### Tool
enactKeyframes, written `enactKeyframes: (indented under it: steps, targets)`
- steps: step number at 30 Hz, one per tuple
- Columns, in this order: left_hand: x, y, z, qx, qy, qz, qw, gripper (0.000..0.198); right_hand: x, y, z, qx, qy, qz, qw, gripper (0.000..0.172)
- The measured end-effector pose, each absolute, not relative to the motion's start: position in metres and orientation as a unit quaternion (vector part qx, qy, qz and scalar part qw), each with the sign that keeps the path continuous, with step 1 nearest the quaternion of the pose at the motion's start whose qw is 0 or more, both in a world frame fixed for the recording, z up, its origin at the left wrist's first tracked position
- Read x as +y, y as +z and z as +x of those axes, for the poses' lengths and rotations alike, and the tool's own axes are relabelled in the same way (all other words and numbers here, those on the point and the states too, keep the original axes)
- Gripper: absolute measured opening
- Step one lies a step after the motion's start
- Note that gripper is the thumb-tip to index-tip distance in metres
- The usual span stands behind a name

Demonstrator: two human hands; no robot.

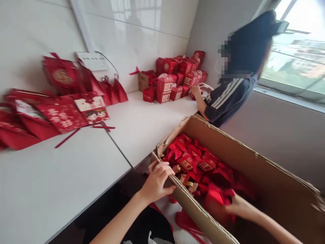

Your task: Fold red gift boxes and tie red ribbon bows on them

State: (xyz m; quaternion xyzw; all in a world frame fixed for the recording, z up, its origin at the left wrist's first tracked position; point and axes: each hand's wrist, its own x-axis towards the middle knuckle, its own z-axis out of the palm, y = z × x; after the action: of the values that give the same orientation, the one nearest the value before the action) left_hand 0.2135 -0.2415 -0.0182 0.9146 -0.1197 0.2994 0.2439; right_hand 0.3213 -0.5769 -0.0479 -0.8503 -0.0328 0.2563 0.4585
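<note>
My left hand (157,181) grips the near edge of a large cardboard box (256,152), with the fingers over the rim and the thumb stretched along it. Inside the box, my right hand (238,205) holds a red gift box (215,200) by its right side. Motion smears that gift box a little, and some of my right fingers are hidden behind it. Many more red gift boxes (186,162) with gold print and ribbons lie heaped around it.
A white table (101,162) runs along the wall, bearing red gift bags (61,113) at left and stacked red boxes (165,88) at the back. Beyond the cardboard box, a person (231,91) in a dark striped-sleeve top handles boxes. A window is at right.
</note>
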Motion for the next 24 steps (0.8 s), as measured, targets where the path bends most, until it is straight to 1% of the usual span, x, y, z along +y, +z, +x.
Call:
enactKeyframes:
  steps: [1,2,3,5,7,11,15,17,18,20,22,24]
  targets:
    - [-0.240,-0.021,0.216,-0.128,0.298,0.912,0.251,0.026,-0.580,-0.033,0.323,0.016,0.284,-0.838,0.466,0.030]
    - [-0.239,-0.023,0.218,-0.136,0.297,0.910,0.255,0.026,-0.581,-0.018,0.324,0.048,0.300,-0.815,0.493,0.030]
    - [-0.238,-0.025,0.220,-0.143,0.298,0.908,0.257,0.025,-0.579,-0.004,0.326,0.075,0.289,-0.785,0.543,0.030]
    - [-0.237,-0.028,0.224,-0.156,0.309,0.903,0.254,0.025,-0.568,0.016,0.325,0.102,0.252,-0.710,0.650,0.036]
    - [-0.238,-0.031,0.226,-0.159,0.325,0.899,0.246,0.025,-0.554,0.025,0.319,0.091,0.231,-0.662,0.707,0.042]
    - [-0.239,-0.035,0.230,-0.151,0.347,0.896,0.234,0.024,-0.535,0.024,0.300,0.035,0.226,-0.653,0.722,0.051]
    - [-0.238,-0.036,0.230,-0.150,0.345,0.898,0.228,0.025,-0.540,0.022,0.297,0.055,0.231,-0.641,0.730,0.050]
    - [-0.239,-0.037,0.229,-0.148,0.347,0.897,0.231,0.025,-0.549,0.021,0.303,0.038,0.189,-0.677,0.710,0.050]
    - [-0.239,-0.037,0.229,-0.147,0.346,0.897,0.233,0.025,-0.554,0.020,0.308,0.016,0.158,-0.714,0.682,0.049]
    - [-0.239,-0.037,0.228,-0.146,0.342,0.898,0.235,0.026,-0.567,0.015,0.320,-0.032,0.085,-0.806,0.585,0.053]
    - [-0.240,-0.036,0.228,-0.146,0.339,0.899,0.234,0.026,-0.578,0.006,0.329,-0.055,0.020,-0.882,0.468,0.068]
    - [-0.241,-0.036,0.228,-0.146,0.341,0.900,0.230,0.025,-0.585,-0.011,0.335,-0.061,-0.011,-0.921,0.385,0.077]
